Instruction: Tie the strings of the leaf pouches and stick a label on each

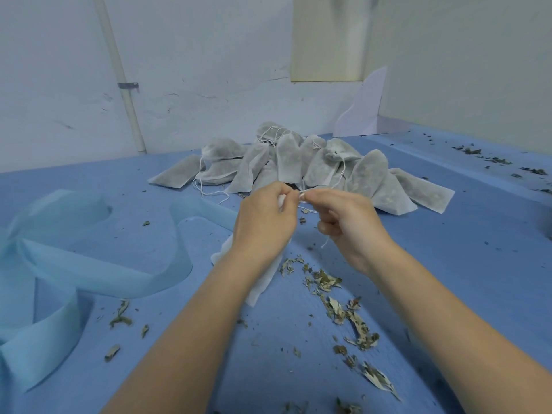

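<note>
Fingers (307, 195) of both hands pinch a pouch (263, 282) string (310, 210) at twelve o'clock; uneven pulling could spill leaves.

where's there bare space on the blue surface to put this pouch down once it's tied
Bare blue lies right of the right hand, below the pouch pile; also between pile and fabric strip. Loose leaves crowd the near middle.

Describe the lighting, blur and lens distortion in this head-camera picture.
Head view: soft, even light with a bluish cast, no glare, only faint shadows under the pouch pile. Wide-angle bending curves the wall pipe and the table edges. The left hand, right hand and string look slightly soft; loose leaves are sharper.
</note>
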Demonstrator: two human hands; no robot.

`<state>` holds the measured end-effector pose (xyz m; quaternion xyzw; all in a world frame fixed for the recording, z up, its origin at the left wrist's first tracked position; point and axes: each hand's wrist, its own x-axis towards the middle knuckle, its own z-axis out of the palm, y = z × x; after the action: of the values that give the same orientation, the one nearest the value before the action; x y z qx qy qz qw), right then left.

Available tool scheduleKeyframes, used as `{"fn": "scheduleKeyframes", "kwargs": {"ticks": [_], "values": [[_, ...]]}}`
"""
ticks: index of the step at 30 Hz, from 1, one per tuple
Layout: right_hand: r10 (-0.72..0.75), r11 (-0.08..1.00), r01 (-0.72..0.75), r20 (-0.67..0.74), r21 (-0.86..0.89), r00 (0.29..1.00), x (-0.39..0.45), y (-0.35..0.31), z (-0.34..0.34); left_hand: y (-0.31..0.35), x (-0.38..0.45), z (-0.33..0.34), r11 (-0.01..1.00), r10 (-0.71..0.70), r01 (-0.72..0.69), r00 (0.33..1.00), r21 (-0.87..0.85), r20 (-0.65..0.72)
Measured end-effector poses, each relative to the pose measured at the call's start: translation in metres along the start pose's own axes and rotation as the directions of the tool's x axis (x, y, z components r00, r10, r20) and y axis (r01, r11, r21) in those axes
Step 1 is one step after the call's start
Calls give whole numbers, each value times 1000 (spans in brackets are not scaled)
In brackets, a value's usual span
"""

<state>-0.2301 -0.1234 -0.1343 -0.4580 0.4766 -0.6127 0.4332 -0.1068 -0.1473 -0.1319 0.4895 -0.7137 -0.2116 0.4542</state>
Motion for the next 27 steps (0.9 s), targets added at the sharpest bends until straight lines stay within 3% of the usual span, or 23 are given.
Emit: {"fn": "scheduleKeyframes", "kwargs": {"ticks": [6, 9, 11, 14, 17, 22, 27], "values": [[157, 922, -198, 146, 331, 977, 2, 1, 2, 5, -1, 2, 988, -84, 95, 992, -122, 96], [186, 883, -248, 188, 398, 964, 2, 2, 3, 9, -2, 4, 990, -95, 96, 995, -105, 12], [196, 866, -260, 188, 428, 962, 2, 2, 3, 12, -4, 4, 996, -20, 10, 994, -90, -103], [197, 851, -254, 169, 459, 966, 2, 1, 4, 11, -9, 4, 983, 167, -148, 965, 104, -204], [207, 843, -253, 147, 475, 967, 2, 1, 3, 13, -12, 3, 981, 189, -174, 957, 84, -222], [155, 905, -155, 34, 397, 987, 2, 1, 2, 16, -7, 0, 998, 68, -68, 972, 7, -224], [34, 985, -19, -82, 169, 996, 1, 3, -1, 14, -5, -2, 979, 138, -100, 965, 176, -222]]}}
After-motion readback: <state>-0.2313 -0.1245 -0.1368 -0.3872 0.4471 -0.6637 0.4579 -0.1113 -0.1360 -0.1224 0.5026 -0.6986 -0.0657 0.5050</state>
